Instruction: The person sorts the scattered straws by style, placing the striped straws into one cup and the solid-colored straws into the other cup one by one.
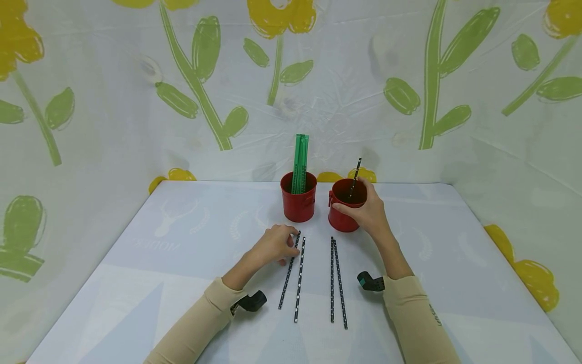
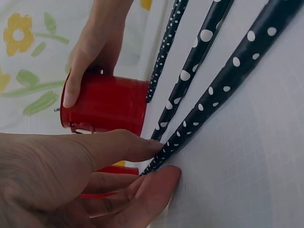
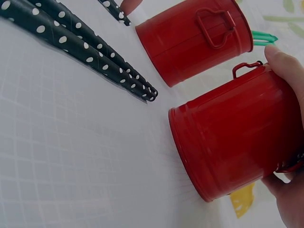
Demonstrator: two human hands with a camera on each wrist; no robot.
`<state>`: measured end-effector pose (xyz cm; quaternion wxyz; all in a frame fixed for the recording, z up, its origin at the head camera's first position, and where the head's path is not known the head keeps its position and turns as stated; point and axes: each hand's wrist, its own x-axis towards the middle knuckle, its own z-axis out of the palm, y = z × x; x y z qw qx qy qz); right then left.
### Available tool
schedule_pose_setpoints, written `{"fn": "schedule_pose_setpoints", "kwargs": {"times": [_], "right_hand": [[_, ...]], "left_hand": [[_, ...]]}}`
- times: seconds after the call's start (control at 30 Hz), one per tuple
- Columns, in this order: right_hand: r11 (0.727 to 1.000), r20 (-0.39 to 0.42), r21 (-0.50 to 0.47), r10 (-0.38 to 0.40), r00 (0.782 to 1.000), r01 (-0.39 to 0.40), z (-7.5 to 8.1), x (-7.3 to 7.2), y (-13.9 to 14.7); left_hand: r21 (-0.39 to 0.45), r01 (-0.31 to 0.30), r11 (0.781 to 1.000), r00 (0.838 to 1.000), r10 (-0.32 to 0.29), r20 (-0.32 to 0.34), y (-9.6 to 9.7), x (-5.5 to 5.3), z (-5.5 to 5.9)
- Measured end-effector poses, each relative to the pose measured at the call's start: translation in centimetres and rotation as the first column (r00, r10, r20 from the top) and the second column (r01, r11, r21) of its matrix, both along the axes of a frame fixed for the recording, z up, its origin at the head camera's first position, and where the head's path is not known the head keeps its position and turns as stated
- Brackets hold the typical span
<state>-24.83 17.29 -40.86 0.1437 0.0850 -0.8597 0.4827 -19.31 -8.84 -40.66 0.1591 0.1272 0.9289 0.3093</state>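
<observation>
My left hand (image 1: pixel 274 243) pinches the far end of the leftmost black straw with white dots (image 1: pixel 286 283) between thumb and fingers. That straw (image 2: pixel 228 78) lies along the table, and a second dotted straw (image 1: pixel 298 288) lies just to its right. With thumb and fingers spread around the rim, my right hand (image 1: pixel 374 212) grips the right red bucket (image 1: pixel 344 221), which stands upright. One dotted straw (image 1: pixel 356 173) leans inside this bucket, its lower end hidden. Two more dotted straws (image 1: pixel 332 288) lie close together on the table between my forearms, their far ends nearly meeting.
Left of the gripped bucket stands another red bucket (image 1: pixel 297 210), holding several long green wrapped sticks (image 1: pixel 299 162). Both buckets are near the back edge of the pale table (image 1: pixel 182 283). A flower-printed sheet (image 1: pixel 336 91) hangs behind and at the sides.
</observation>
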Motion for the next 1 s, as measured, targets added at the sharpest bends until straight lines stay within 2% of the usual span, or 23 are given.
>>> {"fn": "schedule_pose_setpoints", "kwargs": {"times": [0.5,1.0], "right_hand": [[1.000,-0.004,-0.009,0.004,1.000,-0.004,0.00,0.00,0.03],[1.000,0.005,-0.017,0.008,1.000,-0.008,0.05,0.05,0.07]], "left_hand": [[-0.014,0.009,1.000,1.000,-0.009,-0.012,0.00,0.04,0.03],[0.006,0.006,1.000,1.000,-0.006,0.007,-0.16,-0.10,0.07]]}}
